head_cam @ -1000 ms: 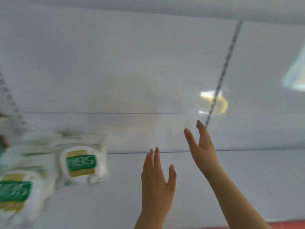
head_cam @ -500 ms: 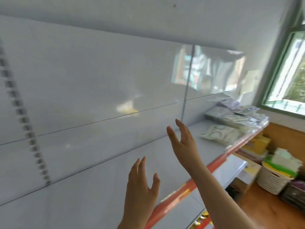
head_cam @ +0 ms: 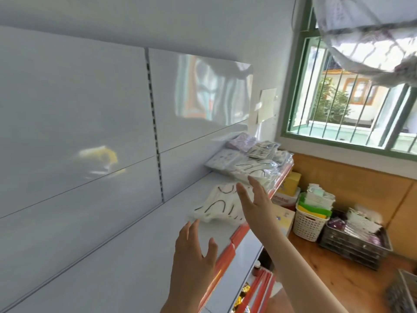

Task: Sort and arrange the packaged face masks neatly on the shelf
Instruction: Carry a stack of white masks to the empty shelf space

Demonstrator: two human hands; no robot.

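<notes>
A white shelf with an orange front strip runs from lower left to the right. On it lies a clear pack of white masks with black ear loops. Farther right sits a pile of packaged masks in clear and grey wrappers. My right hand reaches out with straight fingers over the near edge of the white pack and holds nothing. My left hand hovers above the bare shelf, fingers spread, empty.
A white basket of packs, a dark wire tray of packets and yellow boxes stand on the wooden floor at right. A barred green window is above them. A lower shelf juts out under the orange strip.
The view has swung right, from green-labelled packs at left to the mask piles by the window. Both hands stay raised and empty; the right hand has come over the white pack.
</notes>
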